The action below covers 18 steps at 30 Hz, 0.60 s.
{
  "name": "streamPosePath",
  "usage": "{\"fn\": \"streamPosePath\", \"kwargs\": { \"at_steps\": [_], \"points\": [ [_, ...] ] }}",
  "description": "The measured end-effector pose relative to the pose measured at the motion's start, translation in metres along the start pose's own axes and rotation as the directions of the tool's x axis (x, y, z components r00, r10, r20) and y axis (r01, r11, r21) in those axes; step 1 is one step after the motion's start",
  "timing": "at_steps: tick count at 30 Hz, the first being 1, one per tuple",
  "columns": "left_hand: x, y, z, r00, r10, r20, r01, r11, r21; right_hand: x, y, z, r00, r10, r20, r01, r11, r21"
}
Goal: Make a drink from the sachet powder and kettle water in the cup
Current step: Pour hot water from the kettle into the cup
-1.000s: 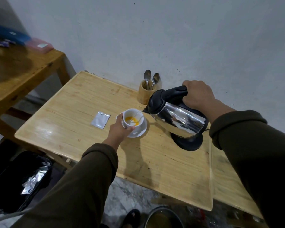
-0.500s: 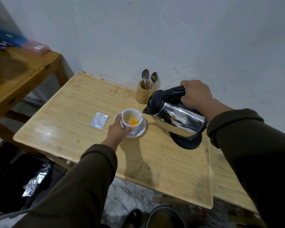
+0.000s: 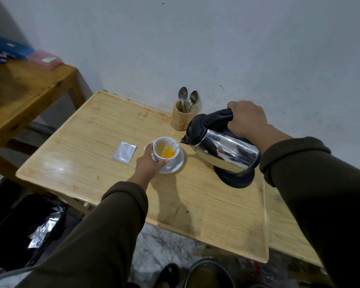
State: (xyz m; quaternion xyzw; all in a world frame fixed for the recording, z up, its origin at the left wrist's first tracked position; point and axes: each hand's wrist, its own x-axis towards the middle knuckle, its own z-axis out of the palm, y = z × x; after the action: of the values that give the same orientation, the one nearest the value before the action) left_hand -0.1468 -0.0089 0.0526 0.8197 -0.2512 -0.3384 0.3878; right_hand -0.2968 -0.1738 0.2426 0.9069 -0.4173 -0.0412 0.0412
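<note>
Pouring: R hand [image 3: 246, 118] grips 1 kettle [image 3: 222, 148] | L hand [image 3: 149, 163] grips 1 cup [image 3: 164, 149] | 2 spoons [image 3: 188, 98]

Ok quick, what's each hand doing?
Left hand: closed around the cup, on its saucer.
Right hand: closed on the kettle handle, pouring.

The kettle [image 3: 227, 151] has a mirror-bright polished metal body with a matt black plastic lid and handle. The cup [image 3: 165, 149] and saucer [image 3: 175, 165] look like glossy white ceramic. The table [image 3: 116, 132] is pale, grainy wood with a soft sheen; the sachet [image 3: 124, 152] looks matt silvery.
</note>
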Motion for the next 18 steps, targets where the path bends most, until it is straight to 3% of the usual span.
{"fn": "streamPosePath", "kwargs": {
  "at_steps": [18],
  "points": [
    [0.0023,0.0002,0.0015,1.000,-0.028,0.001,0.028,1.000,0.001,-0.0010,0.0007,-0.0023,1.000,0.005,-0.002,-0.005,0.999,-0.036]
  ]
}}
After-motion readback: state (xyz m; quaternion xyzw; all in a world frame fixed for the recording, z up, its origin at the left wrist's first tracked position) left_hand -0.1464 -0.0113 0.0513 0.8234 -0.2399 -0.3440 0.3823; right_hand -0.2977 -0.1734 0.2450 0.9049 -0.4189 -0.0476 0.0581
